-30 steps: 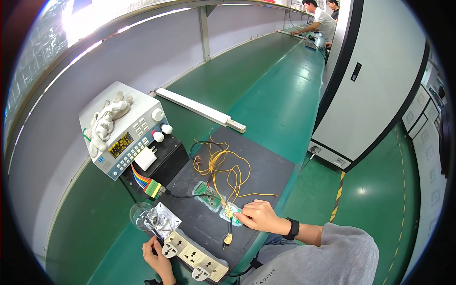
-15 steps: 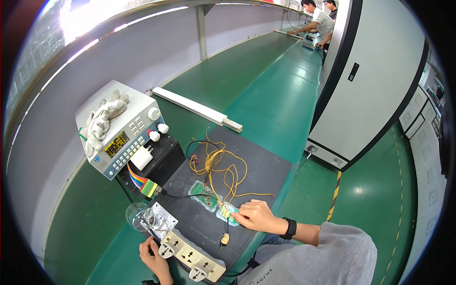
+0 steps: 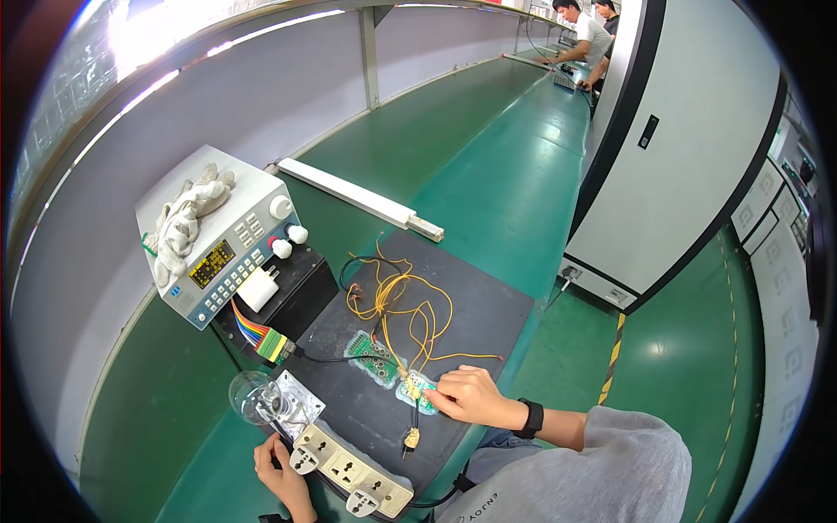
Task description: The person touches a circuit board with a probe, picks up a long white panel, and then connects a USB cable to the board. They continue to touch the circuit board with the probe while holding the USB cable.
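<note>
On the dark mat, toward its right-hand edge: a small circuit board with a yellowish patch. From over that same edge, the right hand, with a black wristband; fingers bent, thumb and index tips close together at the board's side. Cannot tell whether pinching or pressing.

Near the mat's middle, a larger green circuit board, just beside the small one. On the mat's far half, a loose tangle of yellow wires. On its near part, a short black lead with a yellow-wrapped plug.

Along the mat's near left edge, a cream power strip with two round adapters. Just off that edge, the left hand, close to one adapter; fingers curled, cannot tell whether clamped on anything. At the mat's left corner, a clear bulb beside a metal plate.

Left of the mat, a rainbow ribbon cable into a green connector, and a bench instrument with pale gloves on top. Beyond the mat, a long white bar.
</note>
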A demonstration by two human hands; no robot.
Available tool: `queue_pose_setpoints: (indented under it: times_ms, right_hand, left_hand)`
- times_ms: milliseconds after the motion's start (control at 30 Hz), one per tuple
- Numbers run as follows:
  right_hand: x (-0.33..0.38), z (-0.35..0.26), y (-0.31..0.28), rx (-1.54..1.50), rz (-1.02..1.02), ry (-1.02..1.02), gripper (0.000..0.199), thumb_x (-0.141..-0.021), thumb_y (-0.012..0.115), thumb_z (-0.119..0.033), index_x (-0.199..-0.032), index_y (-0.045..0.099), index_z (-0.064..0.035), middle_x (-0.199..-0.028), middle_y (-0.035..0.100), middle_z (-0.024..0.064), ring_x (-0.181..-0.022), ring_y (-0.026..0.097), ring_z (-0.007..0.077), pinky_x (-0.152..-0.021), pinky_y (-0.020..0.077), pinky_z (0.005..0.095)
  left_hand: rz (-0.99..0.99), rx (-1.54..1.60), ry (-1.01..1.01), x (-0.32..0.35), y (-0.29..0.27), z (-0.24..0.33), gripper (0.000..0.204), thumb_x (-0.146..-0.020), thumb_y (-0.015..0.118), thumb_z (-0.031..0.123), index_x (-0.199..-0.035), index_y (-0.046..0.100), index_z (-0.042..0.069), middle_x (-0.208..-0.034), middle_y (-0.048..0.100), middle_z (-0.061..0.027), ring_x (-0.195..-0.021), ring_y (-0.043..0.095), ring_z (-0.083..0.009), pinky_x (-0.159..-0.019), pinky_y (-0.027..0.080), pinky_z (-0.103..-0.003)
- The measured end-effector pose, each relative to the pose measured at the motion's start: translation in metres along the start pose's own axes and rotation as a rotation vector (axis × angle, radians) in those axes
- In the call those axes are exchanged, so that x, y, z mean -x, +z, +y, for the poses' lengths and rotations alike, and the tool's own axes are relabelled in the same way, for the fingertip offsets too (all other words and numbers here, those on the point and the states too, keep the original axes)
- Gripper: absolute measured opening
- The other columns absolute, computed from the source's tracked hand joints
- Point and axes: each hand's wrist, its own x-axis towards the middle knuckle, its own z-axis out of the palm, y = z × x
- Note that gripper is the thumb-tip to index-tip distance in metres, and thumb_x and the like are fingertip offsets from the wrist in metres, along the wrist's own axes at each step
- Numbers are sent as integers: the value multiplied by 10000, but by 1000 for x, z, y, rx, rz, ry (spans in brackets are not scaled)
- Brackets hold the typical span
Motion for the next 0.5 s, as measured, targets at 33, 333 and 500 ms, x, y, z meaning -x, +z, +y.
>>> queue_pose_setpoints:
  times_ms: [33,333,500]
  right_hand:
    - [0,0,0,1,0,0,358,-799,668,-171,-512,488,-56,-488,442,58,-442,454,225,-472,339,338]
    - [0,-1,0,4,3,3,365,-800,668,-174,-510,481,-57,-489,445,57,-444,455,224,-475,347,334]
    - [0,0,0,-8,3,5,368,-802,668,-175,-510,478,-56,-491,448,62,-445,453,229,-476,349,334]
  left_hand:
    - [-2,9,-9,0,0,0,154,-876,544,76,-932,635,-34,-790,550,-100,-749,520,-225,-705,397,-326]
    - [-1,10,-18,0,0,3,153,-877,546,83,-926,635,-32,-788,549,-98,-749,516,-223,-703,394,-325]
    - [1,2,-10,0,0,1,151,-876,548,84,-926,639,-25,-789,553,-95,-748,516,-221,-702,395,-326]
